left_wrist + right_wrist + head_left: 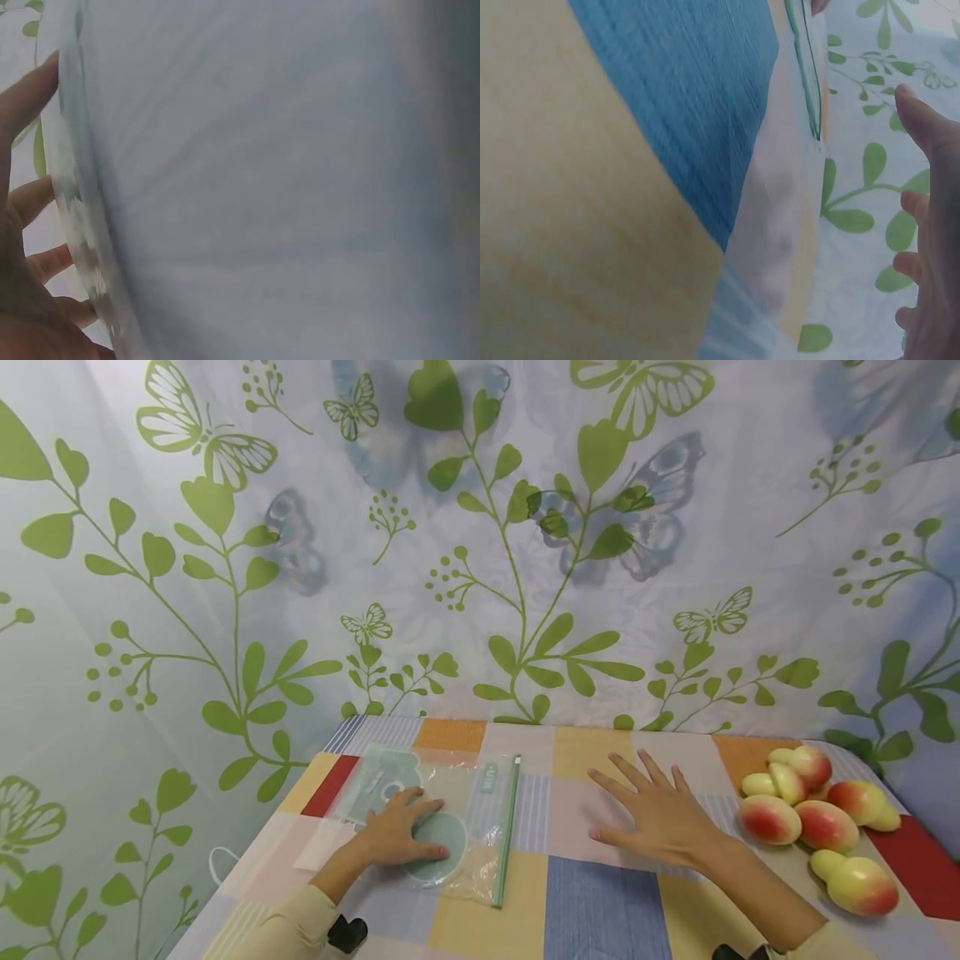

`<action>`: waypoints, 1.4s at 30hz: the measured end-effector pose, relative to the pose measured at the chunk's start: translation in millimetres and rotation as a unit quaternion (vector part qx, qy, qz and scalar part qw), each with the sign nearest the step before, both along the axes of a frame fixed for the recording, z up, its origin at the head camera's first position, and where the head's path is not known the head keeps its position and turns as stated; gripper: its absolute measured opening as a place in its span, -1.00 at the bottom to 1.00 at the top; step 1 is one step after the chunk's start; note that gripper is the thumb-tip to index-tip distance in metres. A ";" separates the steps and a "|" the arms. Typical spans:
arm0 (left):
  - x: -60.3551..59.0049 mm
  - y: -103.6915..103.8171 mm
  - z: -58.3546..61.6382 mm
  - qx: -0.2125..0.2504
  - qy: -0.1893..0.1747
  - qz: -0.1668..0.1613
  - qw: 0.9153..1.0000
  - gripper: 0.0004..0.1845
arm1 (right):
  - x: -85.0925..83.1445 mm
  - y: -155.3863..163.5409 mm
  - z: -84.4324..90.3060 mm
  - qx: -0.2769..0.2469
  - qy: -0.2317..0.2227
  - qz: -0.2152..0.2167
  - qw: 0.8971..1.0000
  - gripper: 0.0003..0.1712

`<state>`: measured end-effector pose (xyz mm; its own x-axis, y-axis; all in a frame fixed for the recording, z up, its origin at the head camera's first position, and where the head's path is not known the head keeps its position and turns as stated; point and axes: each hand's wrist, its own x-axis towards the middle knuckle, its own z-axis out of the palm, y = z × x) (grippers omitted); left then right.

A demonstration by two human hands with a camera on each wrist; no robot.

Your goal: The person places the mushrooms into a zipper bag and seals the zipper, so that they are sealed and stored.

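The left hand [395,837] lies flat on a clear plastic zip bag with a green closing strip [450,814], which lies on the left part of the bench with a checked cloth of many colours [600,902]. The fingers [426,810] of this hand are straight and a little spread, and they press on a round pale green disc [442,852] inside the bag. In the left wrist view the fingers [30,199] show at the left edge, beside the blurred edge of the bag [82,247].

The right hand [660,814] rests palm down on the cloth near the middle of the bench, and its fingers [637,772] are wide and straight; it holds nothing. It is apart from the bag, to the right of the green strip.

A group of red and yellow fruits of smooth shape [817,822] lies on the right part of the bench, near the right wrist. Behind the bench hangs a white curtain with green leaves and butterflies [480,543].
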<state>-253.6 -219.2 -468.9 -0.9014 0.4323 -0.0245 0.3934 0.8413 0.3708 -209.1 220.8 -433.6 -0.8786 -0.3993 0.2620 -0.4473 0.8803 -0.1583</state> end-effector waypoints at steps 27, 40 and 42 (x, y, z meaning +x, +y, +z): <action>0.2 -2.0 -4.5 0.047 0.019 0.032 0.998 -0.18 | -20.6 -96.5 -35.6 -0.023 -0.117 0.100 0.988 -0.02; 0.7 -0.5 -5.8 0.039 0.023 0.036 0.998 -0.18 | -25.2 -123.5 -51.3 0.011 -0.139 0.104 0.985 0.03; 0.2 -0.3 -5.4 0.040 0.023 0.035 0.998 -0.18 | -25.1 -124.9 -52.4 0.017 -0.133 0.100 0.986 0.07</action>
<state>-253.4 -219.5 -474.3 -0.9289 0.3669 0.0501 0.3527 0.8353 0.4217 -234.2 95.9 -486.0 -0.8169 -0.5765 0.0170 -0.5597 0.7853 -0.2646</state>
